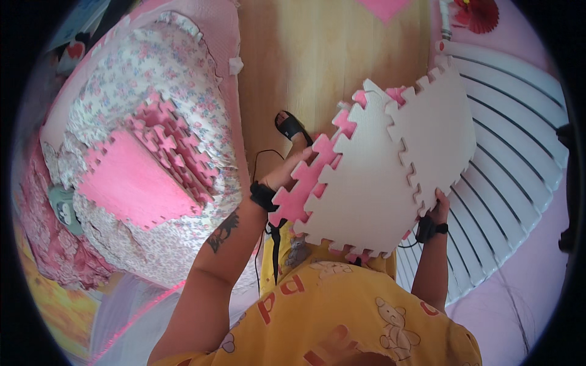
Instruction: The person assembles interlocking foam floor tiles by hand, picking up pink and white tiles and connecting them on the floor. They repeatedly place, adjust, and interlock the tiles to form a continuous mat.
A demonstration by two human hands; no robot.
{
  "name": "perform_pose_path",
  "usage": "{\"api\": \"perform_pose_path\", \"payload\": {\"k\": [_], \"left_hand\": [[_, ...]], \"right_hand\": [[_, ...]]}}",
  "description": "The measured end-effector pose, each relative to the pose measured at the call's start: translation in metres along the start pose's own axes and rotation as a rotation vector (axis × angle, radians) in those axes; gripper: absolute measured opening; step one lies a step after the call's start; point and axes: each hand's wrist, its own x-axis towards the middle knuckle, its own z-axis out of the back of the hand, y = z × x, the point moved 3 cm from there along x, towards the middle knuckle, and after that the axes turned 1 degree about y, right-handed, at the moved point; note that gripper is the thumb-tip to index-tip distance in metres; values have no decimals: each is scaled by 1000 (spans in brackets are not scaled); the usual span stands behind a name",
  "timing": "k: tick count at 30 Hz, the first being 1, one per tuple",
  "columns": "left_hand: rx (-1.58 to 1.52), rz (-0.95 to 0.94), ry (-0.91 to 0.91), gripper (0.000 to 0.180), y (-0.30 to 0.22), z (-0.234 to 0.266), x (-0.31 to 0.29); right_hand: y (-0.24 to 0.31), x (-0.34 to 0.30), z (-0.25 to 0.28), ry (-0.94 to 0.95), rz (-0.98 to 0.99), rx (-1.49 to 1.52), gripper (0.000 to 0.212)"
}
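Interlocking foam mat tiles [360,177] are held up in front of my body, their cream faces upward and their jigsaw edges showing. A second cream section [439,134] adjoins them at the right along a toothed seam. Pink foam [299,195] shows along the left side and beneath. My left hand [288,172] grips the left edge, its fingers partly hidden by the foam. At the lower right edge, my right hand [438,208] is closed round the foam, thumb visible and most fingers hidden. Both wrists wear black bands with cables.
A stack of pink foam tiles [143,177] lies on the flowered bedding [177,67] at the left. At the right stands a white slatted radiator [519,146], close to the held tiles. Wooden floor [274,55] runs between, with a pink piece [384,7] at the far end.
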Motion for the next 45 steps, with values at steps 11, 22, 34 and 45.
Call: {"api": "perform_pose_path", "payload": {"k": [11,22,34,45], "left_hand": [[558,-147,-161,55,-227,-50,42],[1197,110,-414,50,-398,-4,224],[1950,94,-362,46,-566,48,489],[2090,-250,-486,88,-550,104,666]], "right_hand": [[66,55,-72,-23,98,242,57],[138,195,-132,-101,-222,462,33],[167,277,-164,-453,-161,546,30],[15,198,-180,-632,-621,894,26]]}}
